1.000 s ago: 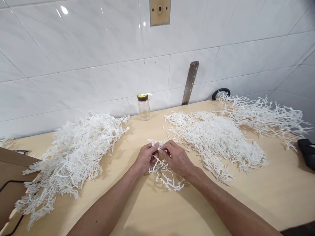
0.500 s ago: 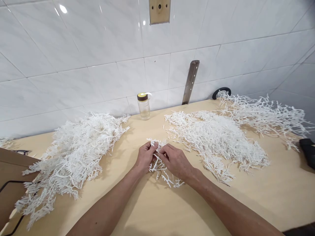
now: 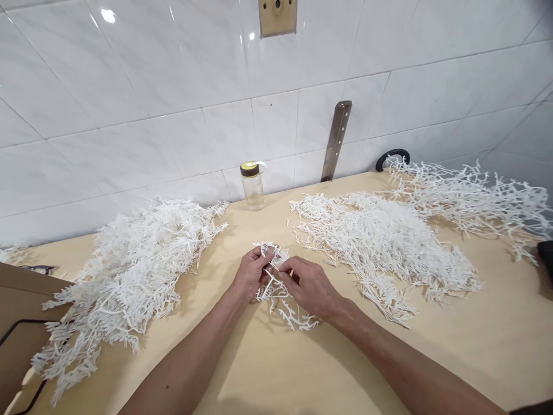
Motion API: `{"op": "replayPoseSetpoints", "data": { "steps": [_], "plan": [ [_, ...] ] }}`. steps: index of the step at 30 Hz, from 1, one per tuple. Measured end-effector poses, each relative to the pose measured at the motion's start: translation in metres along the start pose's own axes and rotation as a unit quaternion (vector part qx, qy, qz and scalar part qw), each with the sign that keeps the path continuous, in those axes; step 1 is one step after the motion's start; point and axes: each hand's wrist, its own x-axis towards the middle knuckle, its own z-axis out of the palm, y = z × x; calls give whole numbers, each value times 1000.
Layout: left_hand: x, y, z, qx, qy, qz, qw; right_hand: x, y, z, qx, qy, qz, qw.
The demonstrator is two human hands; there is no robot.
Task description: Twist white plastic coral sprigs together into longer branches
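My left hand (image 3: 254,271) is closed around a white branching sprig (image 3: 272,288), whose thin forked twigs stick out above and below the fingers. Close beside it, my right hand (image 3: 309,283) pinches with thumb and forefinger at a thin white twig of the same kind. The fingertips partly hide where the pieces meet. Below the right hand hangs or lies another forked white twig (image 3: 298,317); whether it is joined to the held sprig I cannot tell.
A large heap of white sprigs (image 3: 133,271) lies at left, partly over a cardboard box (image 3: 26,305). At right are a pile of white twigs (image 3: 389,242) and longer branches (image 3: 475,190). A jar (image 3: 253,187) and a metal strip (image 3: 336,141) stand by the tiled wall.
The white sprig in my left hand has shifted slightly left, and the gap between my hands is a little wider. The view has turned slightly.
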Motion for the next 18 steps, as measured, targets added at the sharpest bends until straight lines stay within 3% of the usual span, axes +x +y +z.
{"op": "replayPoseSetpoints", "data": {
  "steps": [5,11,18],
  "plan": [
    [-3,2,1,54,-29,-8,998,7,10,-19,4,67,17,998],
    [-5,0,2,86,-66,4,994,14,27,-33,-29,152,100,983],
    [-7,-4,4,92,-76,0,993,15,37,-30,-8,133,134,982]
  ]
}}
